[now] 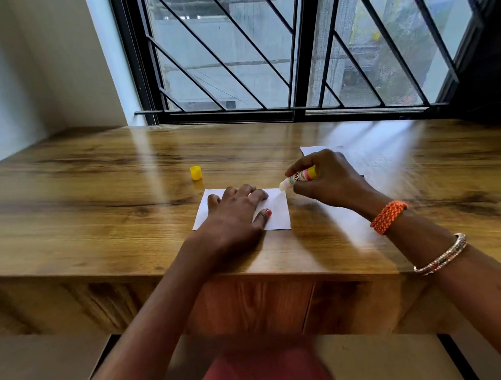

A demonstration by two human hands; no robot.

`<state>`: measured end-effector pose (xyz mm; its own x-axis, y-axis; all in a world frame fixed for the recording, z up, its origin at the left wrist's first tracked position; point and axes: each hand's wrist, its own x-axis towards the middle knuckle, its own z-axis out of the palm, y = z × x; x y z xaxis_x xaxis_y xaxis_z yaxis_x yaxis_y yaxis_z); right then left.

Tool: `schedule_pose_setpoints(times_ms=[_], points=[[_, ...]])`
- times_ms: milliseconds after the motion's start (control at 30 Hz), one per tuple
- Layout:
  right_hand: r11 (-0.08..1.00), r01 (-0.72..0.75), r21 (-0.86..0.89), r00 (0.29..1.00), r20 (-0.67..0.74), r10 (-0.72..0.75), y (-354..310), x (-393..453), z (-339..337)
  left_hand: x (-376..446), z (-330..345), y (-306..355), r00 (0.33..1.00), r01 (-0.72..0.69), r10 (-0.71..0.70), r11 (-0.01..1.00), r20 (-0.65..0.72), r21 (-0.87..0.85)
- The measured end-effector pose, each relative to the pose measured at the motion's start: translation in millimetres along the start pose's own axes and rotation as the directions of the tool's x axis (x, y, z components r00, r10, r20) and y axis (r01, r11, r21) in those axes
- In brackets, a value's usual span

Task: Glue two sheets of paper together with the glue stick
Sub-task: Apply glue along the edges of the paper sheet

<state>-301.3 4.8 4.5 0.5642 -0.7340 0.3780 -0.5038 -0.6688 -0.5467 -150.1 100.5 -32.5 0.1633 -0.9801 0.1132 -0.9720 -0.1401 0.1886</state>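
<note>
Gluing is under way: the left hand (pixel 238 210) presses flat, fingers straight, on the near sheet (pixel 277 207), while the right hand (pixel 329 180) grips the glue stick (pixel 299 177), tip touching that sheet's far right corner. Next, strokes across the bare paper. The yellow cap (pixel 196 173) stands beyond the sheet's left end. The second sheet (pixel 313 150) lies mostly hidden behind the right hand; motion blur probably masks any glue already laid

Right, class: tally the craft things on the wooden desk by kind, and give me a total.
Sheets of paper: 2, one under the left hand, one behind the right hand
Glue sticks: 1, held in the right hand
Yellow caps: 1, standing apart
Total: 4
</note>
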Motion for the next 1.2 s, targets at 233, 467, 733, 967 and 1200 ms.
schedule_pose_setpoints(times_ms=[233, 467, 733, 967, 1200], points=[[0.998, 0.051, -0.028, 0.998, 0.042, -0.05, -7, -4, -2, 1, 1, 0, 1.0, 0.005, -0.005, 1.0, -0.019, -0.016], [0.994, 0.076, -0.073, 0.993, 0.1, -0.069, -13, -9, -4, -1, 1, 1, 1.0, 0.013, -0.013, 1.0, -0.02, -0.011], [0.995, 0.04, -0.093, 0.977, 0.211, -0.02, -26, -16, -17, -1, 2, 1, 0.999, 0.02, -0.021, 1.0, -0.035, -0.018], [0.993, 0.021, -0.119, 0.961, 0.275, 0.012, -33, -19, -20, -2, 0, 2, 1.0, 0.023, -0.023, 1.0, -0.019, -0.013], [0.997, -0.041, -0.071, 0.931, 0.36, 0.064, -36, -19, -26, -5, -1, 3, 1.0, 0.021, -0.021, 1.0, -0.011, -0.003]])
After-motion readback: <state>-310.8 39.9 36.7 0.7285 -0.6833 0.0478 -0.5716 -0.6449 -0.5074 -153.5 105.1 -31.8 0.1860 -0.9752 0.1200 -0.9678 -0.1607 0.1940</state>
